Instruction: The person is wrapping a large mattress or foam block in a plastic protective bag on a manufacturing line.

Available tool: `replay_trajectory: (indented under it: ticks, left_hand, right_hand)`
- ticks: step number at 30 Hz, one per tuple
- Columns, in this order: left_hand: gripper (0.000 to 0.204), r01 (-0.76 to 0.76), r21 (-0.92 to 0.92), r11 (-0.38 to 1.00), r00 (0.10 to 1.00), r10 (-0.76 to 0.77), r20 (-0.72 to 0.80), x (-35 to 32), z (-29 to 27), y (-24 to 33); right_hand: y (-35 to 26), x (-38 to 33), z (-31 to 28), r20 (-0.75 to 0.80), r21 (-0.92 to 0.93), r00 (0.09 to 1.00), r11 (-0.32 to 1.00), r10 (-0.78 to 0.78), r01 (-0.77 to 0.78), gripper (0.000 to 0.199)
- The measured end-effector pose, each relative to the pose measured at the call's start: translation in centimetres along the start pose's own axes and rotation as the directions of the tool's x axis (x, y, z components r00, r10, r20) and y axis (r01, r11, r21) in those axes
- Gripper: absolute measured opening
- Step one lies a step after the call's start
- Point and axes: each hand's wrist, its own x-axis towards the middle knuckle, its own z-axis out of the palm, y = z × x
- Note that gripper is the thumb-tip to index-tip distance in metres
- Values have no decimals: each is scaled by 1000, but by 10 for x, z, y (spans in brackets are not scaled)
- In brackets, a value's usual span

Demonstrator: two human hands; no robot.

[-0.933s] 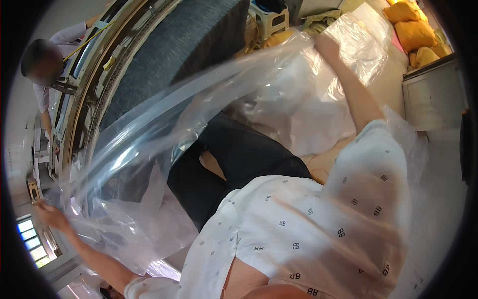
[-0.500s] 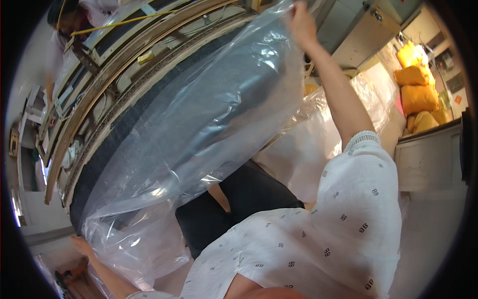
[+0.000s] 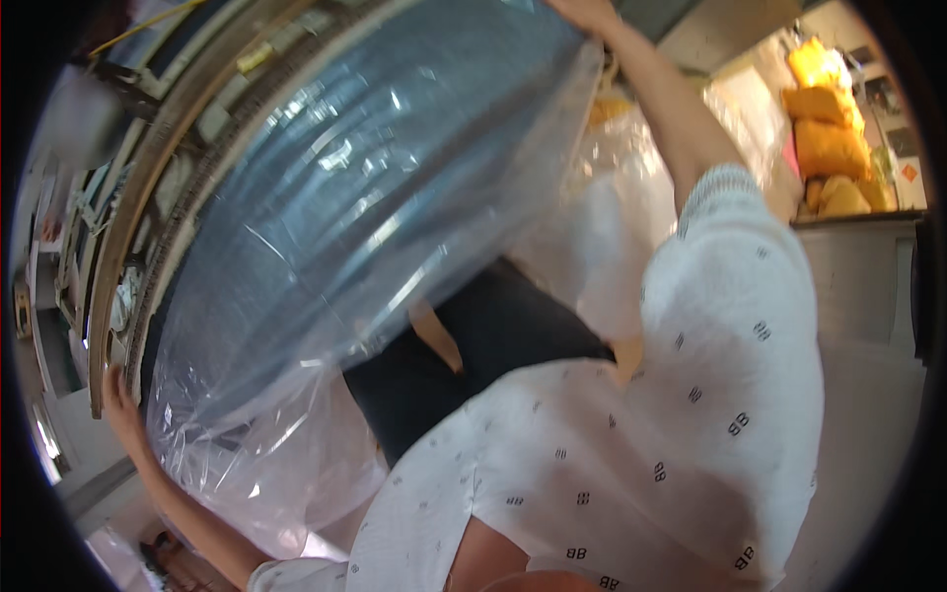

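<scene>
A large clear plastic sheet (image 3: 326, 247) lies in shiny wrinkles over a dark surface with a curved far edge. My right hand (image 3: 589, 14), partly cut off by the top of the view, is closed on the sheet's upper right part. At the left end, my left hand (image 3: 120, 403) is at the sheet's edge beside the dark surface (image 3: 153, 360), its fingers bent round the edge; they are slightly blurred. The near part of the sheet hangs in loose folds in front of my dark-clad legs (image 3: 513, 316).
A curved wooden frame (image 3: 148, 168) with rails runs along the far left side. More clear plastic (image 3: 621, 187) is bunched to the right. Yellow sacks (image 3: 831, 146) are stacked at the far right, above a grey cabinet (image 3: 858, 266).
The plastic sheet now reaches further over the dark surface, toward its far edge. My left hand has moved up and leftward; my right hand has moved slightly up in the view.
</scene>
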Motion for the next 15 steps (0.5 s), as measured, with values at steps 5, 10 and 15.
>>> replay_trajectory:
  ticks: [5,10,15]
  left_hand:
    - [39,-400,-425,812,797,537,277,-21,29,312]
    - [38,-420,-330,845,889,456,36,15,87,331]
    - [37,-458,-262,849,879,477,13,37,97,345]
  right_hand:
    - [46,-49,-19,-229,745,832,641,505,-184,32]
    - [186,-251,42,329,373,586,468,740,-801,29]
    - [170,-374,80,352,419,207,44,913,-907,37]
